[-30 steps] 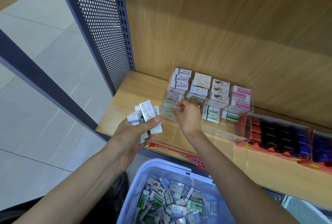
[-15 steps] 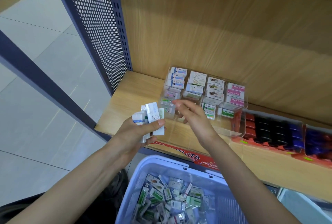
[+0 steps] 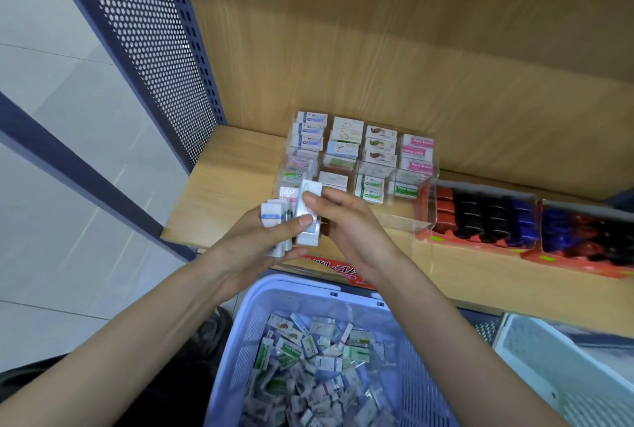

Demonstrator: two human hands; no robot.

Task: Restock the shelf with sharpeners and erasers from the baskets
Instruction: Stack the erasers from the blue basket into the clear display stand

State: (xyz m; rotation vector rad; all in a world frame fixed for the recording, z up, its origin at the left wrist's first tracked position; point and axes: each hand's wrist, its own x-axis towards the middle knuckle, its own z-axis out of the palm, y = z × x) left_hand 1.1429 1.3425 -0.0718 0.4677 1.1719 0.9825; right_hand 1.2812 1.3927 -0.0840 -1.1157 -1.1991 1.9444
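Head view: left hand (image 3: 254, 245) half-hides its erasers (image 3: 271, 216).

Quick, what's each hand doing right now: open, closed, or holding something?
Left hand: closed, holding a stack of eraser packs, thumb across the front.
Right hand: closed, pinching the front pack of that stack.
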